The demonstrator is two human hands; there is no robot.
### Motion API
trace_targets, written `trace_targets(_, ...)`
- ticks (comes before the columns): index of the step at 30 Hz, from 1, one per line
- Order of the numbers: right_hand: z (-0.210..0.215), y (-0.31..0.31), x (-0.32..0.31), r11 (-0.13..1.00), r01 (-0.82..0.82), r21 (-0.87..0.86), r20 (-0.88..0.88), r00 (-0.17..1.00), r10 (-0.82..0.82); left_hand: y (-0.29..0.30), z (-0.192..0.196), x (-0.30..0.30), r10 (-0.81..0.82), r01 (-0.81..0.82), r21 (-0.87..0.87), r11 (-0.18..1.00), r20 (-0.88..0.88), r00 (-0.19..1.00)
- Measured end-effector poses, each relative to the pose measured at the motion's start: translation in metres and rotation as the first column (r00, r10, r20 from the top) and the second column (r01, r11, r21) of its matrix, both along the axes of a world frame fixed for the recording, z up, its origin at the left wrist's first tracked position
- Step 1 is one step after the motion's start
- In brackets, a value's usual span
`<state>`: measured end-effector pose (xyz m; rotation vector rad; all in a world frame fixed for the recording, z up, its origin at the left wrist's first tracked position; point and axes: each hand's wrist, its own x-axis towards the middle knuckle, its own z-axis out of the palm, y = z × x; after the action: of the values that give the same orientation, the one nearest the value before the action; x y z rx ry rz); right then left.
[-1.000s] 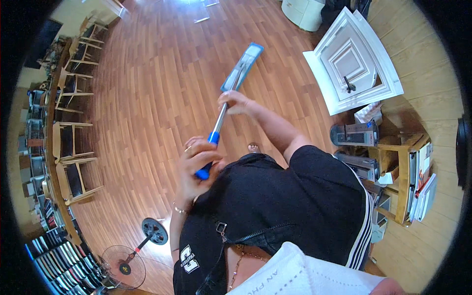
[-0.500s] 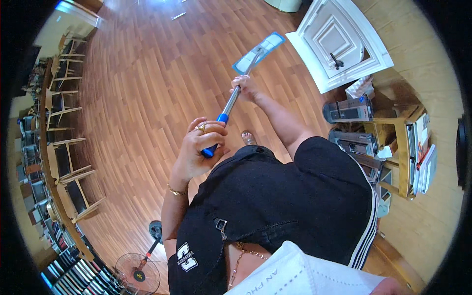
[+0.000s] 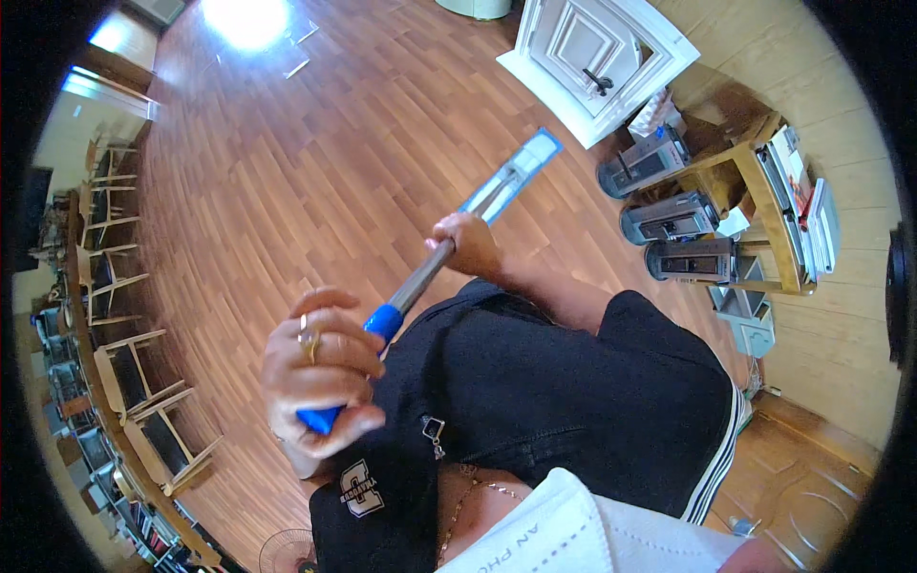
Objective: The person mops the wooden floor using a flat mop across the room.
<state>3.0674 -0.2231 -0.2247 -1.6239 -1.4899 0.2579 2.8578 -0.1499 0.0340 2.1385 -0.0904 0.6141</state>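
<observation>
1. Since half a second before, my view had swung: the mop head (image 3: 522,164) sat lower and further from the white door (image 3: 600,59) than earlier, and my two hands had drawn nearer to the camera along the handle.

2. In the head view, my left hand (image 3: 320,368) was clenched around the blue grip (image 3: 355,368) at the top end of the mop handle, fingers wrapped over it, with a ring showing on one finger. This hand lay close to my chest, just above my black shirt (image 3: 564,401).

3. My right hand (image 3: 465,244) was closed around the silver shaft (image 3: 420,282) further down, between the blue grip and the mop head.

4. The mop ran upward and to the right from my left hand. Its flat, pale blue rectangular head rested on the wooden floor (image 3: 315,162), near the white door.

5. To the right, three grey boxy machines (image 3: 673,218) stood beside a wooden shelf (image 3: 764,205) holding papers.

6. Along the left edge, wooden chairs (image 3: 129,368) stood in a row. A round fan (image 3: 287,552) showed at the bottom.
</observation>
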Motion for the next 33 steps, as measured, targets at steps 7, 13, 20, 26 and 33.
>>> trace_targets(7,0.026,-0.025,-0.025,0.978,-0.197,-0.069,-0.027,0.980,0.195,-0.006,0.012,-0.012,-0.478,0.536,-0.292,0.792,0.248,0.842)
trace_targets(13,0.031,0.002,-0.015,0.936,-0.345,-0.077,-0.046,0.939,0.342,-0.015,0.027,-0.013,-0.284,0.324,-0.286,0.902,0.173,0.943)
trace_targets(20,0.010,0.078,0.027,0.851,-0.518,-0.092,-0.030,0.855,0.517,-0.018,0.010,0.020,0.108,-0.080,-0.257,0.963,0.096,0.990)
trace_targets(26,-0.013,0.172,0.050,0.759,-0.647,0.074,0.102,0.762,0.640,-0.008,-0.034,0.058,0.628,-0.537,-0.376,0.756,0.181,0.757)
trace_targets(33,-0.075,0.220,0.027,0.870,-0.491,-0.042,-0.076,0.870,0.487,-0.001,-0.090,0.074,0.824,-0.725,-0.392,0.566,0.288,0.488)
